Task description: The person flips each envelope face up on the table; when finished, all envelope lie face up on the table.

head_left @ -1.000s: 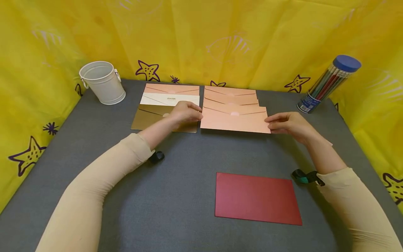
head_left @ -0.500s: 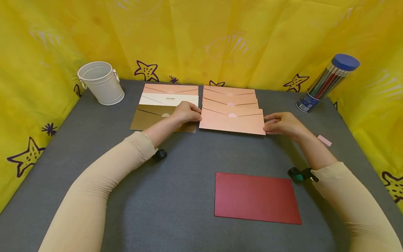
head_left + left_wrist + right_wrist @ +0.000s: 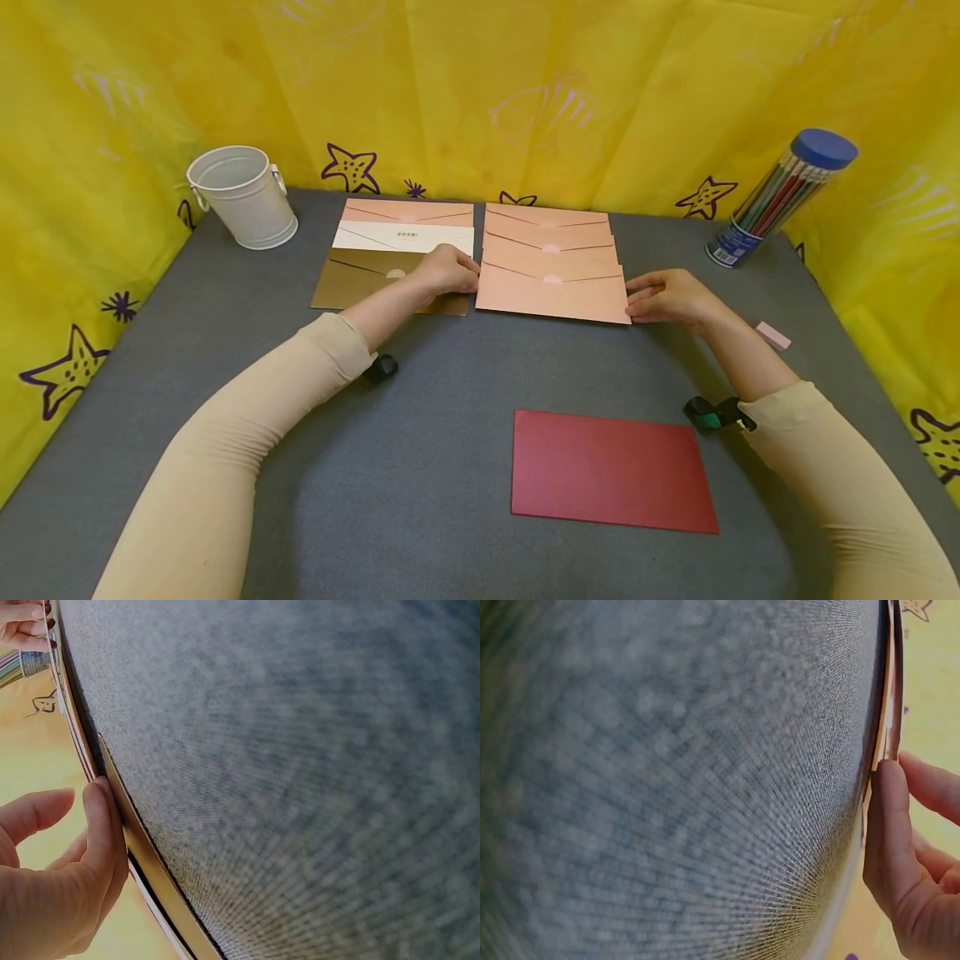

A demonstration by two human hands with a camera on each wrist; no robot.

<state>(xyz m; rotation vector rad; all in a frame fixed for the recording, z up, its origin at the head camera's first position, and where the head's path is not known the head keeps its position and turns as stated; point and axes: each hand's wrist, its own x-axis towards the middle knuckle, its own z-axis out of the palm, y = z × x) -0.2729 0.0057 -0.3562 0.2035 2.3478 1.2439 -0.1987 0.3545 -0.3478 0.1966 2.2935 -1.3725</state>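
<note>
Three peach envelopes lie overlapped like steps at the back centre, each flap with a round pale seal. My right hand pinches the front one's right edge between thumb and fingers; the right wrist view has that edge between the fingertips. Across from it, my left hand has its fingertips at the front envelope's left edge, over the gold-brown envelope. In the left wrist view its thumb stands away from the fingers. Behind the gold-brown envelope lie a white envelope and another peach one.
A dark red envelope lies near the front. At the back left stands a white metal bucket; at the back right, a tube of pencils with a blue lid. A pink eraser lies beside my right wrist. Yellow cloth bounds the grey table.
The front peach envelope has shifted left and slightly toward me, its right end lining up closer with those behind. My right hand moved left with it; the eraser came into view.
</note>
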